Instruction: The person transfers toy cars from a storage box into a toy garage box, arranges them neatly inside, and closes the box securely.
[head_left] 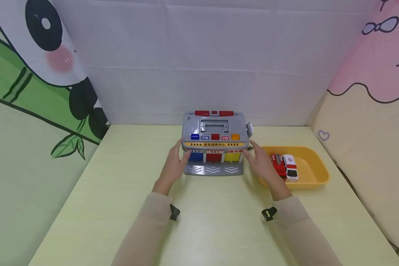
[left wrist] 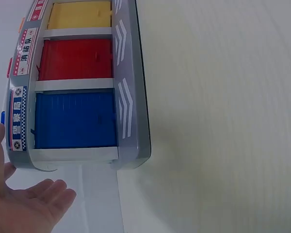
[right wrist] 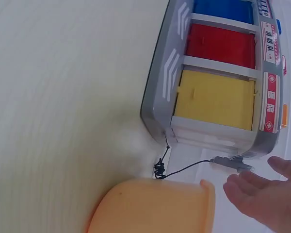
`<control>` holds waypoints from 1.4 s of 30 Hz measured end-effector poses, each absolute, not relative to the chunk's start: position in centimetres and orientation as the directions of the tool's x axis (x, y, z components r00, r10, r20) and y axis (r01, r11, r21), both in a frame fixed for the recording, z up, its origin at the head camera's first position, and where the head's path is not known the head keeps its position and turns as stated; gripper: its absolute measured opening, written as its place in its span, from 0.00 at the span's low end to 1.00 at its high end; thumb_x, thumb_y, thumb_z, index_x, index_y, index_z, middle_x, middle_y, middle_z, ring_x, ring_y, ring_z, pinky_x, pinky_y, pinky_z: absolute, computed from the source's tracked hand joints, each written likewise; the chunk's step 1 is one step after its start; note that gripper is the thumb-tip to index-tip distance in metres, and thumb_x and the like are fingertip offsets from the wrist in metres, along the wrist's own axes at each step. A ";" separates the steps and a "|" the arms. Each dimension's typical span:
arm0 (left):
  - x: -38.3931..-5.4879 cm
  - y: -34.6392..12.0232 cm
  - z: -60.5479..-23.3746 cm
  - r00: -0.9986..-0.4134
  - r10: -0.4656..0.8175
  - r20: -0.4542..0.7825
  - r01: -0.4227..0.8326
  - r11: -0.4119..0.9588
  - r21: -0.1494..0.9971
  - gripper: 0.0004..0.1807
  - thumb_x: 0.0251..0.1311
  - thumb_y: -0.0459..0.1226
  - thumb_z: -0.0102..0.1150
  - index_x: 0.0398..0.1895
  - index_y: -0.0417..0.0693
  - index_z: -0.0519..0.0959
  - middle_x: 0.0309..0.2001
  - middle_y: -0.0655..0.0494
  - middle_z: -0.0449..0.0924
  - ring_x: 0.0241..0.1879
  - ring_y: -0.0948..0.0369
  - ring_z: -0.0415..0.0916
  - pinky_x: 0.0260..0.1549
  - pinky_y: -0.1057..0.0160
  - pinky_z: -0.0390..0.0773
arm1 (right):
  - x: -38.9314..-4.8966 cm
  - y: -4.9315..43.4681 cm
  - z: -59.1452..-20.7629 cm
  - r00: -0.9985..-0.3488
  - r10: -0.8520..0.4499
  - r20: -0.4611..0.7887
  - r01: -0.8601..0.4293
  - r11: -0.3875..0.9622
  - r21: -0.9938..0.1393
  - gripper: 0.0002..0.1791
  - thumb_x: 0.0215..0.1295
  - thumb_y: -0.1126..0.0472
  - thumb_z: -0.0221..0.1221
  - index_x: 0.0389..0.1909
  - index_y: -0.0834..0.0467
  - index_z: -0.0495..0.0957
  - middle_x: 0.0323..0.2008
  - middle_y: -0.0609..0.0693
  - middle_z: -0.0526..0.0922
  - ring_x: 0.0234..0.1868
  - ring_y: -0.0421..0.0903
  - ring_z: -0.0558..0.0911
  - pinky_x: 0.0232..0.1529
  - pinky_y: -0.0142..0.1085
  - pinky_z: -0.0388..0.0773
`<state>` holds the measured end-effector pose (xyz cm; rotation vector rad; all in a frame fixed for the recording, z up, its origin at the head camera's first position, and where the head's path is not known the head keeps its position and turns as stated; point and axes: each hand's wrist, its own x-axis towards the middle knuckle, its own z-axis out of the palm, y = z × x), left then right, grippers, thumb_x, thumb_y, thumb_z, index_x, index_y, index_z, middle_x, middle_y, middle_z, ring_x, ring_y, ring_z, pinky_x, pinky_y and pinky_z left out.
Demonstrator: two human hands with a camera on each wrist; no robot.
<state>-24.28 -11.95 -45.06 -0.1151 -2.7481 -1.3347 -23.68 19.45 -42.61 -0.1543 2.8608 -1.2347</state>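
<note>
A grey toy rescue station [head_left: 214, 146] stands on the table, with blue, red and yellow doors [right wrist: 216, 99] along its front, all down. My left hand [head_left: 173, 168] is at its left end, thumb at the front roof corner. In the left wrist view that hand's fingers [left wrist: 53, 196] are extended beside the blue-door end. At the other end is my right hand [head_left: 262, 164], with its thumb by the front roof corner. The right wrist view shows its extended fingers [right wrist: 247, 187] close to a small grey handset [right wrist: 231, 163] on a coiled black cord [right wrist: 159, 169].
To the right, a yellow tray [head_left: 314, 166] holds a red toy truck [head_left: 278, 164] and a white toy ambulance [head_left: 290, 168]; my right forearm passes over its near-left corner. A white sheet hangs behind the table, with printed cloths on both sides.
</note>
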 end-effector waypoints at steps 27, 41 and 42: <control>-26.9 -11.4 -44.2 -0.999 0.002 0.035 0.033 0.435 0.900 0.34 0.72 0.55 0.43 0.77 0.56 0.53 0.70 0.44 0.61 0.63 0.45 0.64 0.59 0.44 0.67 | -25.4 18.2 -41.1 -0.987 -0.083 -0.137 0.100 0.349 -0.932 0.41 0.72 0.40 0.50 0.78 0.48 0.44 0.75 0.62 0.49 0.72 0.61 0.53 0.68 0.55 0.54; -27.5 -11.4 -44.1 -0.999 -0.016 0.033 0.024 0.409 0.912 0.29 0.73 0.54 0.43 0.74 0.60 0.59 0.70 0.44 0.61 0.64 0.45 0.64 0.58 0.43 0.68 | -26.6 17.5 -40.8 -0.981 -0.060 -0.184 0.166 0.232 -0.958 0.34 0.74 0.46 0.50 0.76 0.49 0.52 0.72 0.58 0.56 0.69 0.56 0.60 0.68 0.48 0.59; -27.5 -11.5 -44.1 -0.999 -0.017 0.029 0.020 0.401 0.916 0.29 0.73 0.54 0.44 0.74 0.60 0.59 0.70 0.44 0.61 0.64 0.45 0.64 0.58 0.43 0.68 | -26.7 17.4 -40.8 -0.981 -0.057 -0.185 0.168 0.228 -0.959 0.34 0.74 0.45 0.50 0.76 0.50 0.53 0.72 0.59 0.57 0.68 0.56 0.61 0.68 0.48 0.59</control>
